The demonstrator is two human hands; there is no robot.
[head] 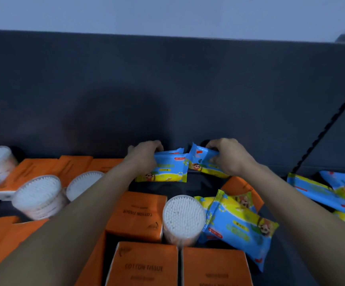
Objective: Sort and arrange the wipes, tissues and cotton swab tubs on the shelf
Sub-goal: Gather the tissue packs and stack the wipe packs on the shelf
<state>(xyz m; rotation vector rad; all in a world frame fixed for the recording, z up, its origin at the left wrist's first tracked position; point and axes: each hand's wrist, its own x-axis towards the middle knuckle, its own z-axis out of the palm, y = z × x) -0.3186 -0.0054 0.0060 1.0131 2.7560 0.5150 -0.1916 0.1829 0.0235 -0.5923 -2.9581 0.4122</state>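
Tub (174, 237) full of cotton swabs (183, 213)

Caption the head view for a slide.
Left hand and right hand grip two blue-and-yellow plastic wipe packs among orange cardboard tissue boxes and clear round cotton swab tubs.

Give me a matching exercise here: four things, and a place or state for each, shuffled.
1. left hand
2. right hand
3. central round clear plastic tub of white cotton swabs
4. orange cardboard tissue box with upright print

a. at the bottom edge
b. grips the left blue-and-yellow plastic wipes pack
c. stands upright mid-shelf
d. grips the right blue-and-yellow plastic wipes pack

Pairs: 1-b, 2-d, 3-c, 4-a
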